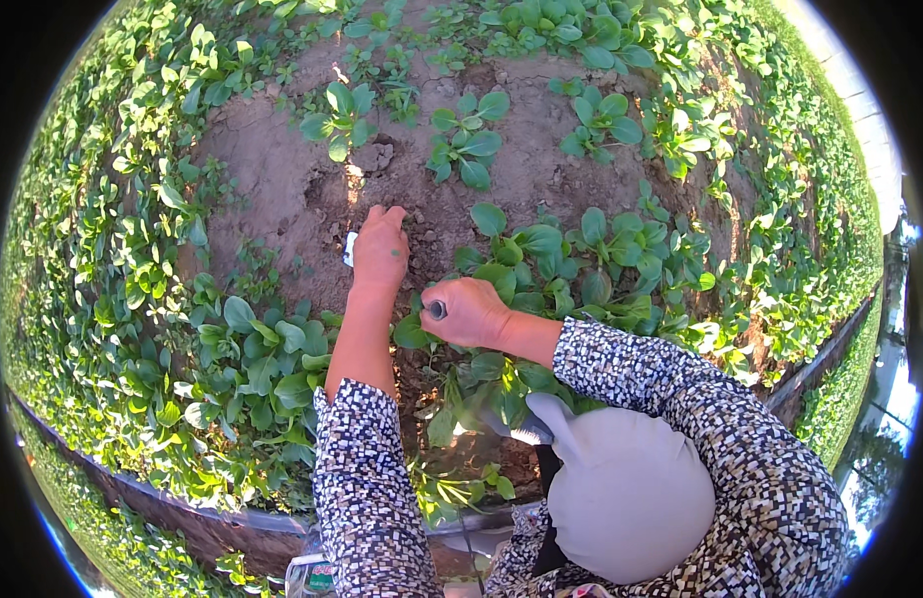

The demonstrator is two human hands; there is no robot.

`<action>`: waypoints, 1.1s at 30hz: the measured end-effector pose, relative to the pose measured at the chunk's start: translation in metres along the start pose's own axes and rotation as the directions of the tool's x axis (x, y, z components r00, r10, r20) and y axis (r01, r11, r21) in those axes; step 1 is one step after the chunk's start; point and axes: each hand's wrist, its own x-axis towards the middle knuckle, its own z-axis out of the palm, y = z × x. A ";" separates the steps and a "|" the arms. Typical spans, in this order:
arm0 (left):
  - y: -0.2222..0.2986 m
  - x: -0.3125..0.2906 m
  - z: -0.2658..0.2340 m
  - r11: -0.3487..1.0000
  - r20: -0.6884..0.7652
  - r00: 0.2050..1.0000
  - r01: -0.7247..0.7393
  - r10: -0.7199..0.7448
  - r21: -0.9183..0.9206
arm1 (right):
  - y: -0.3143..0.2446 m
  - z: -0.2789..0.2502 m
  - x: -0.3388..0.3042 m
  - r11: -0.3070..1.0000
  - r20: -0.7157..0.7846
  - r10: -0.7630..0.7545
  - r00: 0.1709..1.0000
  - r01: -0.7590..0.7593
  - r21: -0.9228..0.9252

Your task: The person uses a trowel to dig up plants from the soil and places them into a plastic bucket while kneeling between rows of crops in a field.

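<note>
My left hand (382, 249) reaches down to the bare soil (317, 199), its back up and its fingers curled together at the ground. Anything between those fingertips is hidden. A small white piece (350, 249) shows along its outer edge; I cannot make out what it is. My right hand (471, 312) is a closed fist around a dark round-ended handle (437, 310), and the rest of that tool is hidden beneath the fist. Leafy green seedlings (526, 254) grow right beside the right fist. Just beyond my left hand stands another young plant (342, 118).
Several more seedlings (468, 138) stand in the far soil. Dense leafy plants (267, 354) crowd both sides. A low dark border (212, 528) runs along the near edge. Light grey rounded cloth (631, 498) fills the lower right, and a clear container (310, 576) sits at the bottom.
</note>
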 end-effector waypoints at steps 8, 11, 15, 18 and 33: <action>-0.051 -0.019 -0.019 0.490 -0.104 0.792 0.263 -0.602 -0.831 | -0.012 -0.007 0.008 0.977 0.014 0.103 0.995 -0.104 0.185; -0.074 -0.038 -0.044 0.302 -0.089 0.614 0.253 -0.784 -0.919 | -0.016 -0.010 0.020 0.977 0.088 0.050 0.995 -0.067 0.201; -0.108 -0.077 -0.074 0.167 -0.047 0.324 0.353 -0.945 -0.921 | -0.046 -0.009 0.044 0.993 0.174 -0.042 0.984 0.023 0.114; -0.114 -0.086 -0.076 0.114 -0.007 0.217 0.487 -0.976 -0.866 | -0.049 -0.004 0.048 0.998 0.224 -0.047 0.973 0.036 0.054; -0.143 -0.059 -0.061 0.640 -0.343 0.564 0.750 -0.751 -0.167 | -0.067 0.043 0.069 0.996 0.249 -0.035 0.968 0.053 -0.066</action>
